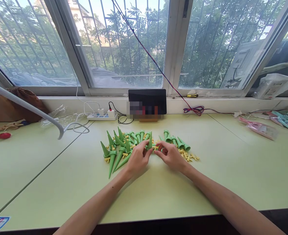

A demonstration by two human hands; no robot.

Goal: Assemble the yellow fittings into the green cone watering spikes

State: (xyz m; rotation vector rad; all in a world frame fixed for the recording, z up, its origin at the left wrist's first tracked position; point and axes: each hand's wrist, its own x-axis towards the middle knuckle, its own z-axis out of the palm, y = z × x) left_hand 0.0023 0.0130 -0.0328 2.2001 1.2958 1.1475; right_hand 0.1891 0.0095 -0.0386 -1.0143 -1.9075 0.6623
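A heap of green plastic cone spikes (120, 148) lies on the pale green table (144, 186), mixed with small yellow plastic pieces (189, 157). My left hand (137, 160) pinches one upright green spike (150, 141) at the middle of the heap. My right hand (170, 156) is curled just to its right, fingertips meeting the left hand over a small yellow piece (155, 148). More green spikes (177, 141) lie behind my right hand.
A dark tablet (147, 101) leans against the window sill behind the heap. A white power strip (102, 116) with cables sits to its left, a white lamp arm (26, 106) crosses the left side, and plastic bags (259, 128) lie at the right.
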